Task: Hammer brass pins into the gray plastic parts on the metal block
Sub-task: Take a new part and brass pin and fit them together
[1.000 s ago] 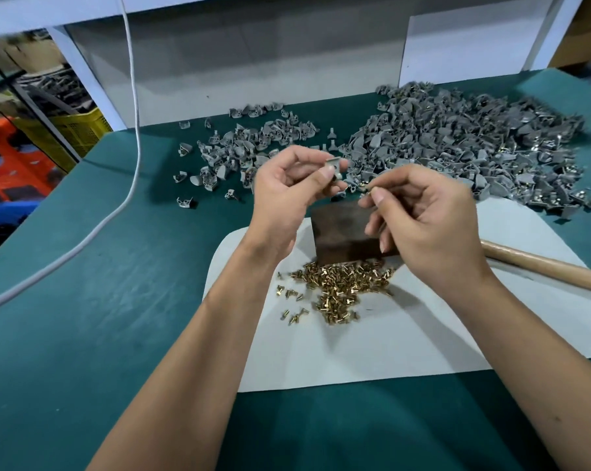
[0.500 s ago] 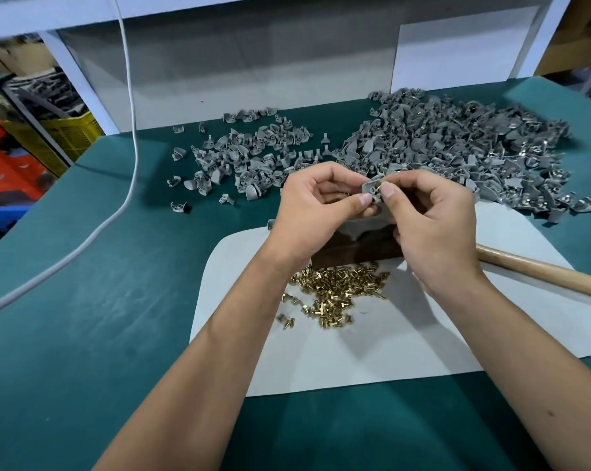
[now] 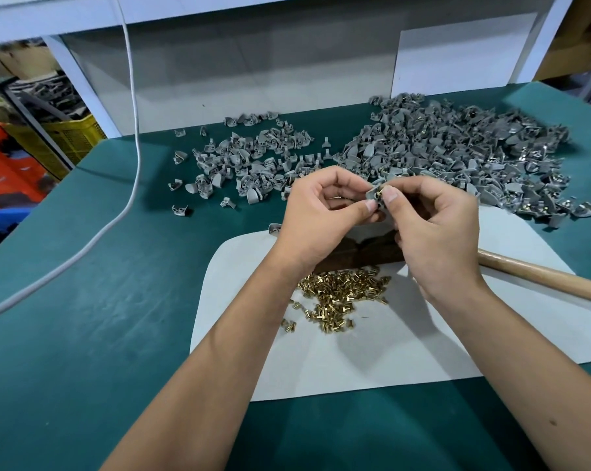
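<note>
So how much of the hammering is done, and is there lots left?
Some looks done: the big pile on the right shows brass glints in many parts. Right now the left hand and right hand hold one gray part with a pin at it, above the metal block. The hammer handle lies untouched. Plenty left: the smaller gray pile and loose brass pins.

Both bare forearms extend forward and converge — hands meet raised at centre. Left hand (image 3: 324, 212): fingers curled, thumb and forefinger pinched together. Right hand (image 3: 437, 229): fingers curled, thumb tip pressed toward the left thumb — the two nearly touching.
</note>
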`<state>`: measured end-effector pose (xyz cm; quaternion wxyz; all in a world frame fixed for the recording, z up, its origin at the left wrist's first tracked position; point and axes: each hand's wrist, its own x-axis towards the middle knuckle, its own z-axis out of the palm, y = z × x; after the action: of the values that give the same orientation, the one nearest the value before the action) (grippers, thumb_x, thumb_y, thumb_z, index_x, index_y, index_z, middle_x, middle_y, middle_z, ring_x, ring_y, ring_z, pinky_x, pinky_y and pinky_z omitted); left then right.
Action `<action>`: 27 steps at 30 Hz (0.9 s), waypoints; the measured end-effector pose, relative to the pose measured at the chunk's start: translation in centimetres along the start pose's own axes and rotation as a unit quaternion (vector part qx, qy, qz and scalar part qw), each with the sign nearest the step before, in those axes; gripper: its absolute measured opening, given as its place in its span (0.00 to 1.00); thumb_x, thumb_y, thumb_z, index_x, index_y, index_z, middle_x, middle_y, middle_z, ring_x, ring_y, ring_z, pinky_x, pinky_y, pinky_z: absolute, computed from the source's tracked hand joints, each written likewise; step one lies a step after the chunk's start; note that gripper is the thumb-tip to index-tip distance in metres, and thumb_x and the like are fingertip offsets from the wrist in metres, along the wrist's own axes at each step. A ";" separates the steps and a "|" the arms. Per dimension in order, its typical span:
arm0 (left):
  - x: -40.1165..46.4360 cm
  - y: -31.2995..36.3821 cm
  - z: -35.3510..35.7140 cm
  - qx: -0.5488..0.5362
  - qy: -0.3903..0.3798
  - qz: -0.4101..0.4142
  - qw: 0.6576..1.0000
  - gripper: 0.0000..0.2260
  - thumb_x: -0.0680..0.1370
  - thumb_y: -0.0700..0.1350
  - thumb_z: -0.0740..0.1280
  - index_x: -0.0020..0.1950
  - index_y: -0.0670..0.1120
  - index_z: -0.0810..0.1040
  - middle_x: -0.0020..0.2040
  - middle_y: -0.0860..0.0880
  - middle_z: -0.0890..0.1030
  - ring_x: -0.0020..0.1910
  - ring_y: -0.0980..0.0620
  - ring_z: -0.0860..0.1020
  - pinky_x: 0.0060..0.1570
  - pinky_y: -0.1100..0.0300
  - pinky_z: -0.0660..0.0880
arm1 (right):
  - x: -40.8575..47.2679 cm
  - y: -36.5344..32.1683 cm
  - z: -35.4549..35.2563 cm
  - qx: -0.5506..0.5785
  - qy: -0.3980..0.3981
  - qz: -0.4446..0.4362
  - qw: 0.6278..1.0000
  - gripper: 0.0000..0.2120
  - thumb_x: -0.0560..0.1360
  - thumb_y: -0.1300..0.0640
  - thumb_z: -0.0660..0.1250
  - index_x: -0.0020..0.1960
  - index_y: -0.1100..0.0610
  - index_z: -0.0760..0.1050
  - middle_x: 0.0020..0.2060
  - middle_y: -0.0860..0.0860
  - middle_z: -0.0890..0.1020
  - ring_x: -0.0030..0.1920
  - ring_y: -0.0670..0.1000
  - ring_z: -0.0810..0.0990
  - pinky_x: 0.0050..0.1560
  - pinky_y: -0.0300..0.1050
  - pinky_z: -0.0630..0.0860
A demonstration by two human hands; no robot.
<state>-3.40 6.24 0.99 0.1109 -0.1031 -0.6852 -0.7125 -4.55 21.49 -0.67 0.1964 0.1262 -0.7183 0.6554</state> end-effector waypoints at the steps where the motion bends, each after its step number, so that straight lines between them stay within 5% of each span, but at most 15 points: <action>1: 0.0 0.0 0.0 -0.002 0.001 -0.001 1.000 0.08 0.74 0.29 0.74 0.48 0.40 0.81 0.41 0.45 0.85 0.40 0.47 0.85 0.43 0.58 0.82 | 0.0 0.0 0.0 -0.001 -0.001 0.000 1.000 0.04 0.78 0.53 0.71 0.48 0.47 0.85 0.38 0.44 0.85 0.37 0.43 0.82 0.37 0.39 0.75; 16: 0.1 -0.3 -0.4 0.039 0.010 0.014 0.999 0.06 0.73 0.30 0.75 0.42 0.39 0.80 0.40 0.41 0.84 0.39 0.47 0.86 0.44 0.57 0.82 | 0.1 -0.8 -0.3 -0.120 -0.017 -0.069 0.990 0.03 0.78 0.60 0.72 0.49 0.57 0.84 0.40 0.47 0.85 0.42 0.47 0.84 0.46 0.50 0.82; 27: 0.1 -0.3 -0.3 0.043 0.025 0.001 0.999 0.07 0.73 0.30 0.75 0.43 0.41 0.84 0.37 0.45 0.86 0.37 0.49 0.85 0.42 0.59 0.82 | 0.1 -1.2 -0.5 -0.166 -0.031 -0.097 0.981 0.03 0.79 0.60 0.71 0.49 0.58 0.83 0.39 0.47 0.84 0.41 0.43 0.83 0.45 0.41 0.81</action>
<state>-3.57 5.94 0.71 0.1330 -0.0813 -0.7121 -0.6846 -3.99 21.83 0.49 0.2548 0.1816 -0.8074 0.5002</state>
